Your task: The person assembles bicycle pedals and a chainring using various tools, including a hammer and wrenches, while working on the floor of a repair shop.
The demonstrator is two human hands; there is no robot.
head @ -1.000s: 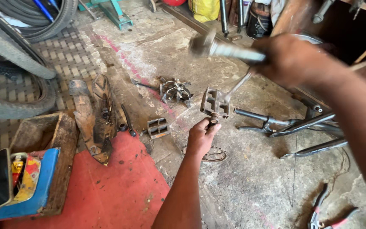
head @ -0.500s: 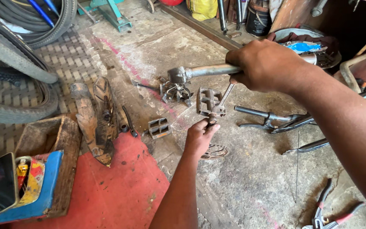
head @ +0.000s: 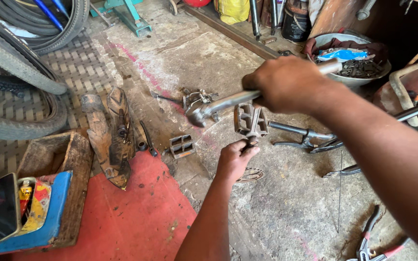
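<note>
The left hand (head: 235,159) is closed around the lower end of a bicycle pedal (head: 250,120), gripping it at its axle so the cage stands upright above the fist; the right hand (head: 286,83) is wrapped fully round the shaft of a metal hammer (head: 218,104), whose head (head: 197,116) hangs just left of the pedal and a little below its top, apart from it. Taking the pedal as landmark: a second, loose pedal (head: 182,145) lies on the concrete to its lower left; a small brake-like metal assembly (head: 199,99) sits beyond the hammer head to its upper left; a dark bicycle frame piece (head: 310,140) lies to its right; a chainring (head: 250,174) rests on the floor just below the gripping fist; red-handled pliers (head: 368,244) lie far to its lower right.

To do the striking well, I judge the pedal should be held rigid with the fingers well below the cage, so no blow can land on them; the head should meet the cage squarely, not glancing; short, controlled taps seem wiser than a full swing, since the pedal is braced only by the hand; a slip would send the head towards the knuckles.
</note>
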